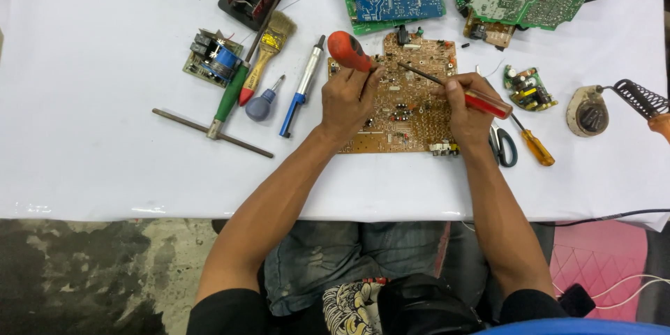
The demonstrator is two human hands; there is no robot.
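Note:
A brown circuit board lies flat on the white table in front of me. My left hand rests on the board's left part and grips a tool with a fat red-orange handle that points up and left. My right hand sits on the board's right edge, closed on a red-handled screwdriver. Its dark shaft slants up and left, with the tip over the board's upper middle.
Left of the board lie a blue-and-silver pen-like tool, a small blue-handled driver, a paintbrush, a green-handled tool and a metal rod. Scissors, an orange screwdriver, small boards and a soldering stand are right.

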